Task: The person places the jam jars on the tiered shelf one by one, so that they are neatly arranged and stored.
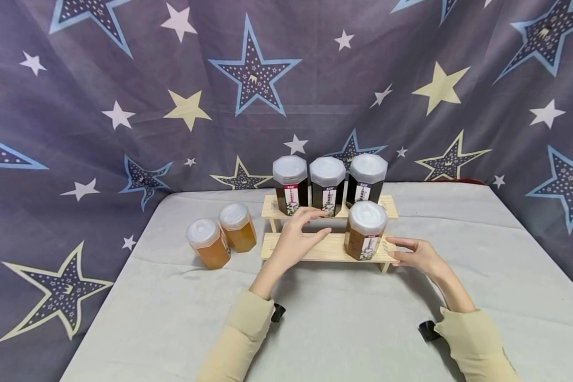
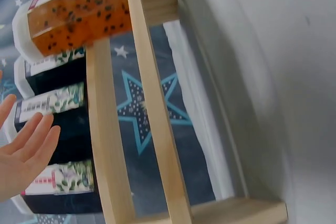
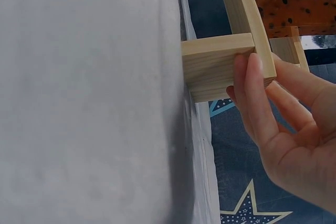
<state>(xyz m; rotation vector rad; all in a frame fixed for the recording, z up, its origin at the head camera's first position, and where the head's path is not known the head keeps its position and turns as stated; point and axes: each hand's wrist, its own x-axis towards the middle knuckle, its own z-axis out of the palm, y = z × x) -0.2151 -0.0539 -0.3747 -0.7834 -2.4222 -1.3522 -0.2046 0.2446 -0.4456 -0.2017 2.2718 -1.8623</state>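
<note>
A two-step wooden rack (image 1: 322, 248) stands on the cloth. On the right of its lower step sits an orange-brown jar (image 1: 361, 241) with a white lid and dark specks inside, clear in the left wrist view. Several fingers and the thumb of my right hand (image 1: 419, 257) pinch the right end of the lower step; the right wrist view shows this hand (image 3: 294, 129) closely. My left hand (image 1: 295, 241) is held over the lower step, left of that jar, fingers extended and thumb apart, holding nothing. Behind it, three dark jars (image 1: 327, 193) stand on the upper step.
Two amber jars (image 1: 212, 252) with white lids stand side by side on the pale cloth (image 1: 172, 318), left of the rack. A dark curtain (image 1: 315, 79) printed with stars hangs behind the table and along its sides.
</note>
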